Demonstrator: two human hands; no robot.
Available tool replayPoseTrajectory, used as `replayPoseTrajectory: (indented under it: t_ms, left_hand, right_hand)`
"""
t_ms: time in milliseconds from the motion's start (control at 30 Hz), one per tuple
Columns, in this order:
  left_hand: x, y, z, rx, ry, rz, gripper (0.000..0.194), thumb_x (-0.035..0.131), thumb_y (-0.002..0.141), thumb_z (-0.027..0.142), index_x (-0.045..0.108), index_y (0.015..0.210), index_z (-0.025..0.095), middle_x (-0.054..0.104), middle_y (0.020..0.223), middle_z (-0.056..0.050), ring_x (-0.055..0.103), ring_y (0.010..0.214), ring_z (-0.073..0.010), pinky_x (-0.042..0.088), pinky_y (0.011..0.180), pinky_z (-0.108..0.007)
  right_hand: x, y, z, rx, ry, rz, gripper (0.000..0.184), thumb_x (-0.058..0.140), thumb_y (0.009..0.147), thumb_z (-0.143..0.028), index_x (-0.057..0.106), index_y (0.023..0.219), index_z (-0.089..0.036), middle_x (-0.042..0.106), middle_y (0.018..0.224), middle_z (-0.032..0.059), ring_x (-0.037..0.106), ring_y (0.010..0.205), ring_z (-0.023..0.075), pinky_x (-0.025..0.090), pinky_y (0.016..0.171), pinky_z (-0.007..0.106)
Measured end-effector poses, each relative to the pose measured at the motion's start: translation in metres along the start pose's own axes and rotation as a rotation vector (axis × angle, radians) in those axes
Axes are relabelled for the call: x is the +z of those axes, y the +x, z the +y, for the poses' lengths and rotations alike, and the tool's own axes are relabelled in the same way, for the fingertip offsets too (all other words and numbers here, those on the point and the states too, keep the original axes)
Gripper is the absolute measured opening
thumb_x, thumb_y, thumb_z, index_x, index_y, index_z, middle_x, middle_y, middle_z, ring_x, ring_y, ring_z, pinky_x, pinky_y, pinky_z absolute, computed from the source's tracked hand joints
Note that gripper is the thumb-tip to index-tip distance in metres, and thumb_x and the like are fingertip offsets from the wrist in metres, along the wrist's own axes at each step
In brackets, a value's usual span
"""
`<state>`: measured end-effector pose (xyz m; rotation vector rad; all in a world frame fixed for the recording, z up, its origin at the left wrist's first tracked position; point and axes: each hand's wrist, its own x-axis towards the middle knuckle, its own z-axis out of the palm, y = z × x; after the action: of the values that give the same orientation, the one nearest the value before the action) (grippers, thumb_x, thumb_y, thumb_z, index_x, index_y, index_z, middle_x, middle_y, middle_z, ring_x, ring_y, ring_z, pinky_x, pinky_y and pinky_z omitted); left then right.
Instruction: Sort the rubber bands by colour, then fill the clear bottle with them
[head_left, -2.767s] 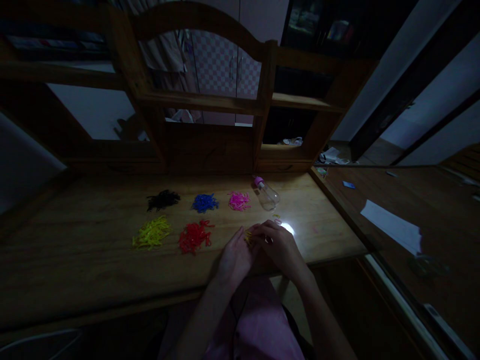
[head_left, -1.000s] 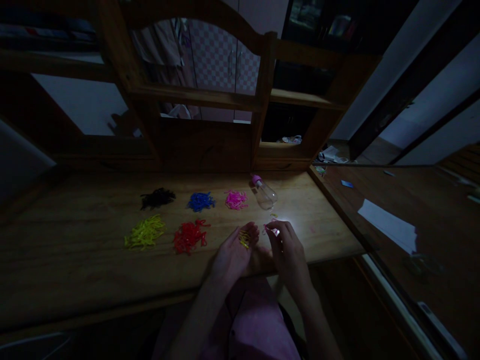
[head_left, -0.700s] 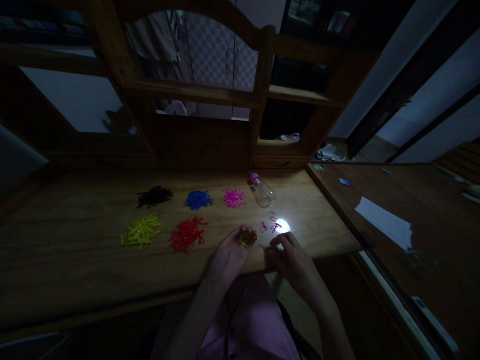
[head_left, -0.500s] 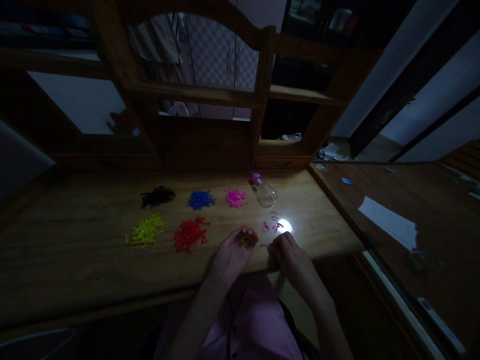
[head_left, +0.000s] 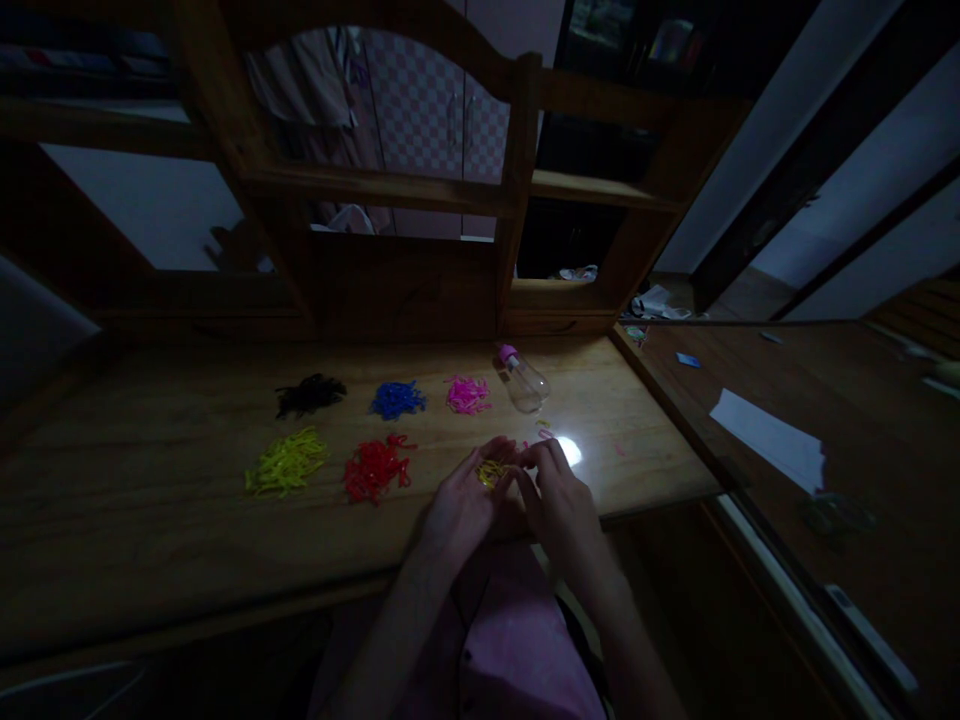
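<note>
The right hand (head_left: 559,500) hides part of the loose pink bands (head_left: 546,435), and whether its shadowed fingertips pinch anything cannot be told. The yellow bands (head_left: 491,473) in the left hand (head_left: 463,505) are too small to count. The bottom edge cuts off the shirt (head_left: 517,650); the left edge crops the surface (head_left: 165,420).

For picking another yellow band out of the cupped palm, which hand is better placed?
Probably the right hand: its fingertips reach in at the palm's edge, right beside the yellow bands. The left hand is occupied, cupped palm up beneath those bands, so it seems better suited to holding.
</note>
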<state>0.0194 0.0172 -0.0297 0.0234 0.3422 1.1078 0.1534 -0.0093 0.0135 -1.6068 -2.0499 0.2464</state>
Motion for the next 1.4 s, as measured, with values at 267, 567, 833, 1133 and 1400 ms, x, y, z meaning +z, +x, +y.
replayPoseTrajectory:
  t_ms: [267,567,833,1133,1400]
  left_hand:
    - [0.001,0.001,-0.001,0.053,-0.044,0.075,0.031,0.039,0.096,0.015,0.069,0.096,0.006,0.071,0.097,-0.013,0.068,0.096,-0.0191,0.053,0.090,-0.030]
    - [0.002,-0.001,0.000,0.059,-0.067,0.135,0.030,0.042,0.095,0.011,0.069,0.085,0.005,0.071,0.083,-0.011,0.069,0.080,-0.0173,0.057,0.078,-0.029]
    - [0.003,0.000,0.001,0.078,-0.063,0.111,0.027,0.043,0.094,0.013,0.069,0.091,0.006,0.070,0.088,-0.013,0.068,0.087,-0.0183,0.056,0.084,-0.031]
    - [0.010,-0.005,0.004,0.014,-0.036,0.082,0.032,0.038,0.096,0.026,0.067,0.103,0.013,0.070,0.099,-0.012,0.066,0.098,-0.0208,0.053,0.089,-0.034]
    - [0.011,-0.005,0.011,-0.023,-0.248,0.174,0.032,0.032,0.097,0.014,0.062,0.089,0.009,0.067,0.082,-0.010,0.068,0.083,-0.0168,0.057,0.083,-0.032]
  right_hand:
    - [-0.001,0.026,0.024,0.072,0.232,0.218,0.016,0.045,0.096,-0.028,0.057,0.103,-0.021,0.060,0.101,0.0054,0.057,0.073,0.0150,0.045,0.067,0.027]
    - [0.006,0.058,0.097,0.127,0.047,0.052,0.010,0.053,0.089,-0.024,0.062,0.089,-0.020,0.059,0.098,0.0047,0.058,0.072,0.0142,0.043,0.068,0.026]
    - [0.000,0.059,0.070,0.067,0.055,0.103,0.011,0.044,0.092,-0.020,0.055,0.092,-0.016,0.056,0.095,0.0084,0.057,0.085,0.0183,0.044,0.074,0.030]
    - [0.005,0.016,-0.013,-0.068,0.198,-0.032,0.015,0.039,0.096,-0.020,0.054,0.097,-0.019,0.056,0.100,0.0078,0.058,0.086,0.0189,0.047,0.073,0.030]
    - [-0.012,0.009,-0.003,0.079,0.414,0.249,0.021,0.039,0.098,-0.026,0.059,0.104,-0.020,0.060,0.100,0.0074,0.058,0.089,0.0180,0.047,0.076,0.029]
